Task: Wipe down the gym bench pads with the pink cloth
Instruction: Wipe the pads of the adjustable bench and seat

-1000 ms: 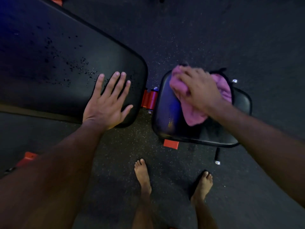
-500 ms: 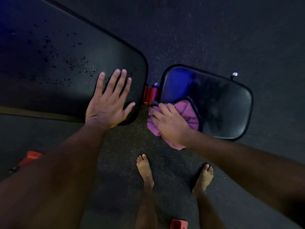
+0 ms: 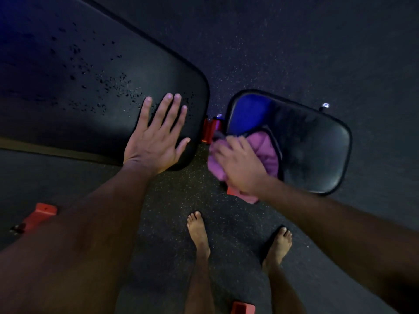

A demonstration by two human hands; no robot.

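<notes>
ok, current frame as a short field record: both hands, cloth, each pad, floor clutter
left hand: left hand flat, fingers straight and spread, pressing the near corner of the long back pad
right hand: right hand bunches the pink cloth, fingers curled over it
cloth position: at the near left edge of the small seat pad, partly hanging off
long back pad surface: dark droplets scattered across it, unwiped
small seat pad surface: sheen, blue reflection at far left
between pads: red frame bracket
floor: red frame foot; bare feet
</notes>
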